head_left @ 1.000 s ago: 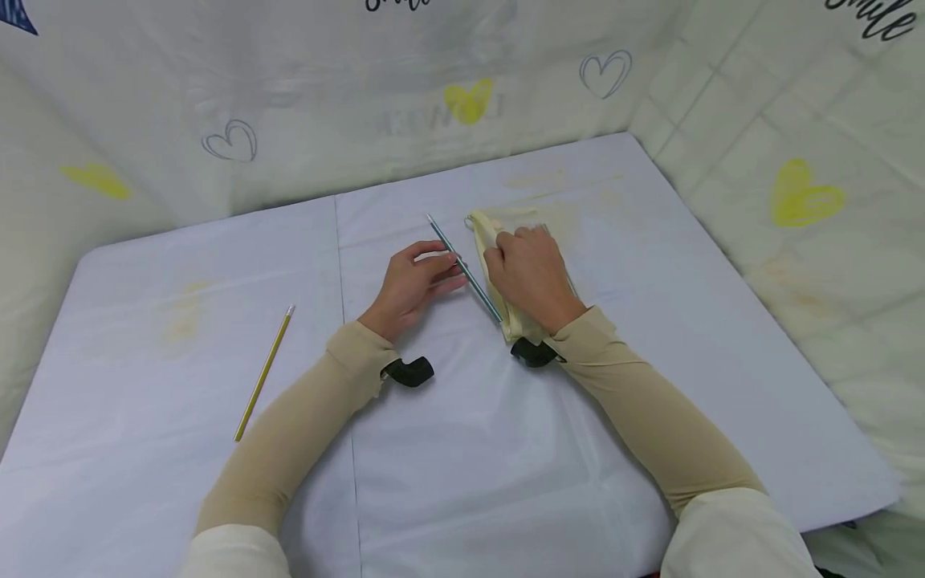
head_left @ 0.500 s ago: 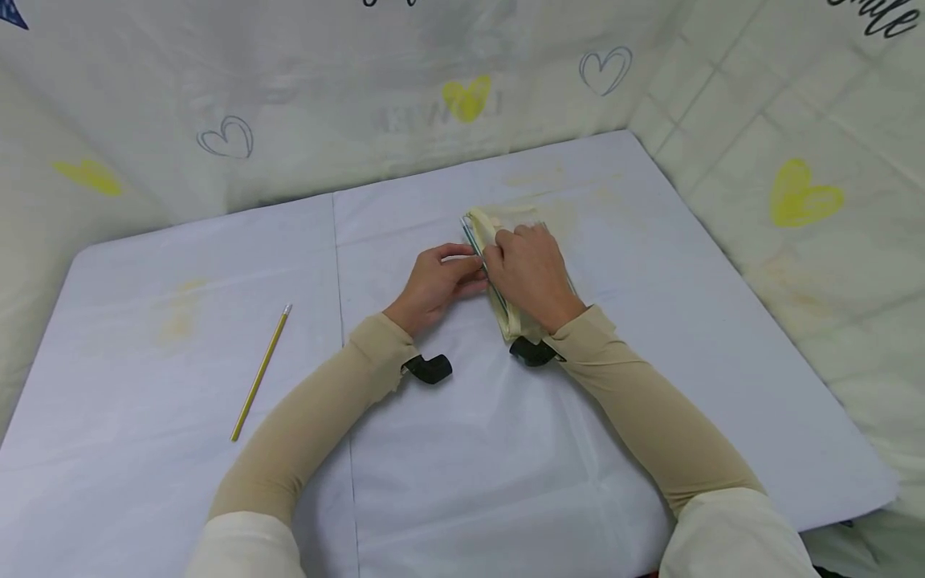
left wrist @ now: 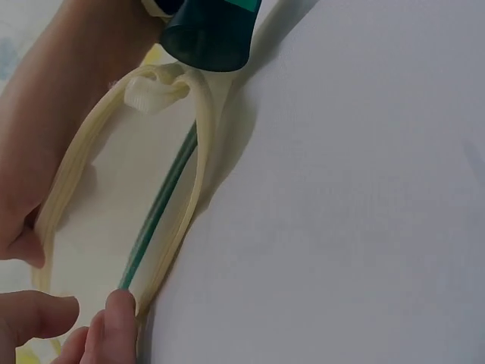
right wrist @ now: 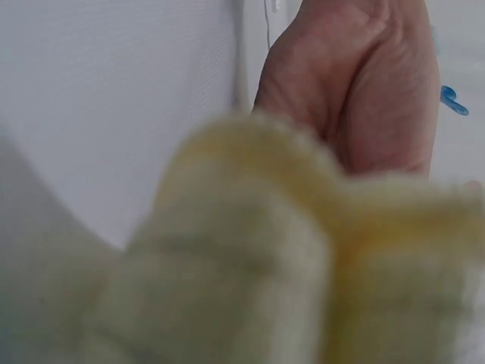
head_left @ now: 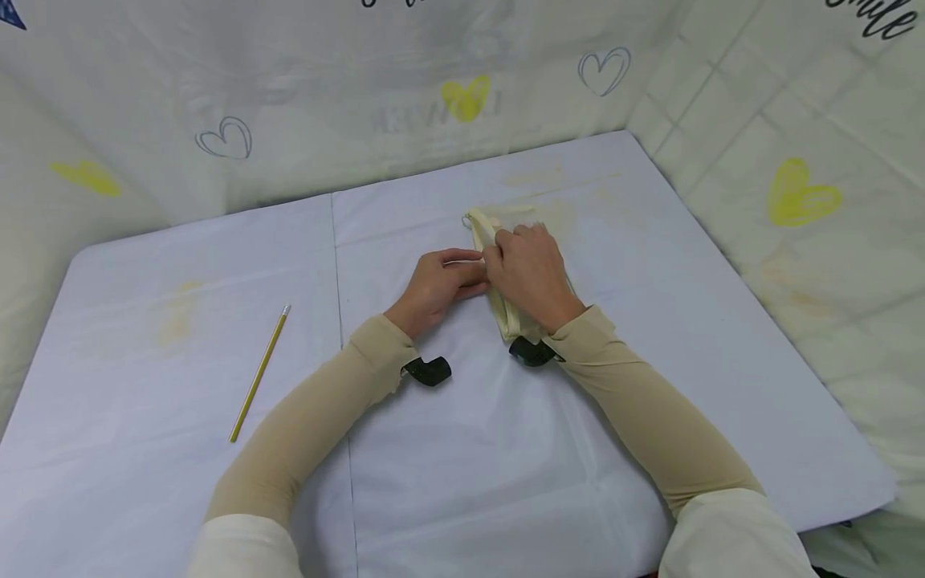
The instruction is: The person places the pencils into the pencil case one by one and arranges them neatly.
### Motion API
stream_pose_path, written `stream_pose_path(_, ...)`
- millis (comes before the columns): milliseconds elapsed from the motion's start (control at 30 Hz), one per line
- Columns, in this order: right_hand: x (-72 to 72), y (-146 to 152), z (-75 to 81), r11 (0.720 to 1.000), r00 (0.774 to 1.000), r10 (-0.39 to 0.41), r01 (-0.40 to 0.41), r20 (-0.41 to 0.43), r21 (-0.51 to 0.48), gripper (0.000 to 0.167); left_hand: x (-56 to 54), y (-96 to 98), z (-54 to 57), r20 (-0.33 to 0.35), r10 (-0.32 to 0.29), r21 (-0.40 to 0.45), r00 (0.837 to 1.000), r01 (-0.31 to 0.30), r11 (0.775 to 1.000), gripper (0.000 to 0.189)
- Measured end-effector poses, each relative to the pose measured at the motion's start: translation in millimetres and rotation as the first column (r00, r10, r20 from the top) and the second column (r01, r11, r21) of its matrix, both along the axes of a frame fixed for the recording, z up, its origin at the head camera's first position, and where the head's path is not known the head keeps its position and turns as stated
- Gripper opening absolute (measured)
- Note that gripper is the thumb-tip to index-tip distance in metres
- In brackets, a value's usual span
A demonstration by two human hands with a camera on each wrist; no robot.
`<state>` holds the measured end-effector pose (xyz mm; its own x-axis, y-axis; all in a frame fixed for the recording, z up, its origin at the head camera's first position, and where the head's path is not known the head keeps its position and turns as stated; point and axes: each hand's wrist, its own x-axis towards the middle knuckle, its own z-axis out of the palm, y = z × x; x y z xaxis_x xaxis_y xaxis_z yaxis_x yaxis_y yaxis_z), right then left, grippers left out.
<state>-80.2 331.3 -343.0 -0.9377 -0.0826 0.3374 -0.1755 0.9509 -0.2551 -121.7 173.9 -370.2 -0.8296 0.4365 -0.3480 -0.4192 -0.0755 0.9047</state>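
Note:
A cream cloth pencil pouch [head_left: 508, 323] lies on the table under my right hand [head_left: 531, 269], whose thumb and curled fingers grip one side of its mouth. The mouth gapes in the left wrist view, and a teal pencil [left wrist: 161, 205] lies inside, along the cloth. My left hand [head_left: 437, 289] is at the opposite edge of the mouth. Its fingertips [left wrist: 120, 318] overlap the pencil's end, while the thumb stands apart from them. In the right wrist view the pouch [right wrist: 220, 280] is blurred and hides the right fingers.
A gold-yellow pencil [head_left: 260, 374] lies on the white-covered table [head_left: 448, 474], left of my left forearm. White sheeting with printed hearts [head_left: 465, 100] rises behind the table and at its sides. Dark curved mounts sit at both wrists.
My left hand has moved right with the teal pencil to the pouch, and the pencil now lies inside the mouth. The left thumb is apart from the fingers. My right hand has stayed on the pouch.

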Motion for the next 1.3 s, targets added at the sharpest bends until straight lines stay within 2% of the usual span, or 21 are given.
stream_pose_path(167, -1.7, -2.5, -0.3, 1.000, 1.000, 0.000, 0.000, -0.011, 0.004, 0.038, -5.6, -28.4, 3.8, -0.039, 0.039, -0.008, 0.998, -0.039, 0.999, 0.038)
stream_pose_path(267, -1.8, -2.4, -1.4, 1.000, 1.000, 0.009, -0.010, -0.022, -0.016, 0.040, -9.6, -51.0, 8.3, -0.049, 0.032, -0.047, 0.998, -0.035, 0.998, 0.040)
stream_pose_path(333, -1.4, -1.0, -2.3, 0.999, 0.999, 0.020, -0.021, -0.037, -0.038, 0.041, -12.3, -67.7, 11.5, -0.041, -0.005, -0.089, 0.999, 0.001, 0.996, 0.041)
stream_pose_path(400, -1.4, 1.5, -2.9, 0.998, 0.998, 0.031, -0.034, -0.048, -0.057, 0.043, -14.3, -85.7, 15.3, -0.028, -0.069, -0.130, 0.997, 0.064, 0.989, 0.041)
stream_pose_path(500, -1.1, 4.7, -2.5, 0.996, 0.997, 0.039, -0.044, -0.063, -0.074, 0.044, -14.8, -114.3, 20.7, -0.020, -0.171, -0.189, 0.985, 0.165, 0.968, 0.042)
stream_pose_path(600, -1.5, 6.8, -2.1, 0.996, 0.996, 0.044, -0.050, -0.072, -0.075, 0.044, -13.0, -142.2, 23.8, -0.020, -0.215, -0.211, 0.976, 0.206, 0.956, 0.044)
stream_pose_path(833, -3.3, 11.2, -5.0, 0.997, 0.996, 0.040, -0.045, -0.081, -0.069, 0.043, -8.0, -195.3, 25.7, -0.019, -0.192, -0.260, 0.981, 0.180, 0.949, 0.048)
stream_pose_path(1033, -3.3, 12.1, -5.3, 0.996, 0.997, 0.041, -0.047, -0.071, -0.075, 0.043, -2.6, -232.5, 26.2, 0.014, -0.161, -0.295, 0.987, 0.157, 0.942, 0.052)
stream_pose_path(1300, -4.3, 15.1, -4.0, 0.998, 0.998, 0.037, -0.039, -0.047, -0.048, 0.043, 3.2, -271.7, 21.8, 0.029, -0.128, -0.331, 0.991, 0.130, 0.934, 0.037)
